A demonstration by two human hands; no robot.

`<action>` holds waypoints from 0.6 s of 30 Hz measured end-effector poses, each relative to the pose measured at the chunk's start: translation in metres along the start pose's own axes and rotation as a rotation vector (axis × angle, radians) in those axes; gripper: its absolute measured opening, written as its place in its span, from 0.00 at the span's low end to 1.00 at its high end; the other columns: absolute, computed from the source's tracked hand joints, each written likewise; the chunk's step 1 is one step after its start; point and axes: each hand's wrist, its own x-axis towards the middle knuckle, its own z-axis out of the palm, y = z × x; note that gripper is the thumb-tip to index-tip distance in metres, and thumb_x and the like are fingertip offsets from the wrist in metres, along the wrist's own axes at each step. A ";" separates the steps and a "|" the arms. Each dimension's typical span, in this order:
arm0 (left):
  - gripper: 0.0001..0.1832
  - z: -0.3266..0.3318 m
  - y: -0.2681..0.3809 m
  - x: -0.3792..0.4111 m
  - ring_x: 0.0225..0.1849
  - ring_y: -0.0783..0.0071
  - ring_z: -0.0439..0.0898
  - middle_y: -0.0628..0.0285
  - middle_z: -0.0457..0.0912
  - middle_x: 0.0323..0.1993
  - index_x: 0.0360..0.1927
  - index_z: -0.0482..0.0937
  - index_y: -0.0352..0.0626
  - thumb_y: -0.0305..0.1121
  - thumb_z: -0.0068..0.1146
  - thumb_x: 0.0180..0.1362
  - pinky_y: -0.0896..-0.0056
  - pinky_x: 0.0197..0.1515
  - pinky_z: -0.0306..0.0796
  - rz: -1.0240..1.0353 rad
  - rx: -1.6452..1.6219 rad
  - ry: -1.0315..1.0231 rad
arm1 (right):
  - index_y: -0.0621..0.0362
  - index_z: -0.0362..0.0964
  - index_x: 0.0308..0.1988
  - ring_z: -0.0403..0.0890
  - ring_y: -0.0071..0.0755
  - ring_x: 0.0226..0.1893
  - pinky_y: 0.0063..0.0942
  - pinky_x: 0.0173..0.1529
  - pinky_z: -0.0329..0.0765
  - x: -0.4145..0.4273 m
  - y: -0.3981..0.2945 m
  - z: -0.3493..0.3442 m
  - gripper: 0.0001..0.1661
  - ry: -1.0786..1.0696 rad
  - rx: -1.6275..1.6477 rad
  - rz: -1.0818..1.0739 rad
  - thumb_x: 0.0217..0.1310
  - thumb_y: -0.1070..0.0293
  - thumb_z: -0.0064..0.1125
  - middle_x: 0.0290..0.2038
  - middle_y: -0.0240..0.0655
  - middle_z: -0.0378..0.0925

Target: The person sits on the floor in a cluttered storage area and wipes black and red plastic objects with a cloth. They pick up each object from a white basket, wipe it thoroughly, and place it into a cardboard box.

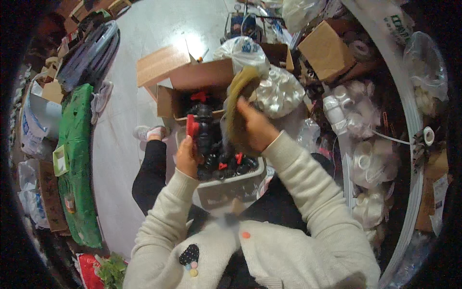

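My left hand (187,157) grips a black plastic valve with a red handle (203,132), upright above a grey plastic basket (231,180). In my right hand (256,126) is a yellowish-brown cloth or pad (238,104), blurred, held just right of the valve; its exact kind is unclear. The basket between my legs holds several more black fittings with red parts (223,166). Beyond it, an open cardboard box (165,102) contains further black pieces and a red handle (198,96).
Bags of white fittings (281,92) lie right of the box, near a closed-looking carton (325,52). A long green wrapped bundle (77,159) and dark hoses or tubes (90,54) stand at the left. Shelving with bagged white parts (375,162) lines the right.
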 end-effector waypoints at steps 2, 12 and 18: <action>0.18 0.031 0.028 -0.018 0.13 0.82 0.59 0.73 0.60 0.14 0.27 0.67 0.48 0.51 0.40 0.58 0.80 0.16 0.54 -0.197 -0.101 0.041 | 0.58 0.66 0.46 0.72 0.27 0.40 0.23 0.45 0.68 -0.005 0.029 0.017 0.19 -0.028 -0.236 -0.091 0.63 0.57 0.38 0.40 0.32 0.72; 0.14 0.002 0.032 -0.017 0.23 0.79 0.67 0.69 0.68 0.25 0.36 0.68 0.39 0.40 0.36 0.62 0.75 0.24 0.63 0.068 0.571 -0.127 | 0.51 0.66 0.48 0.72 0.43 0.36 0.35 0.43 0.68 0.005 0.044 0.028 0.22 0.150 -1.060 -0.752 0.52 0.60 0.55 0.34 0.45 0.71; 0.16 0.017 0.037 -0.023 0.38 0.65 0.72 0.54 0.72 0.37 0.43 0.66 0.36 0.37 0.38 0.58 0.68 0.41 0.66 0.216 0.433 -0.040 | 0.50 0.71 0.44 0.69 0.42 0.29 0.32 0.37 0.67 -0.024 0.030 0.052 0.20 0.083 -1.207 -0.734 0.50 0.57 0.54 0.29 0.44 0.69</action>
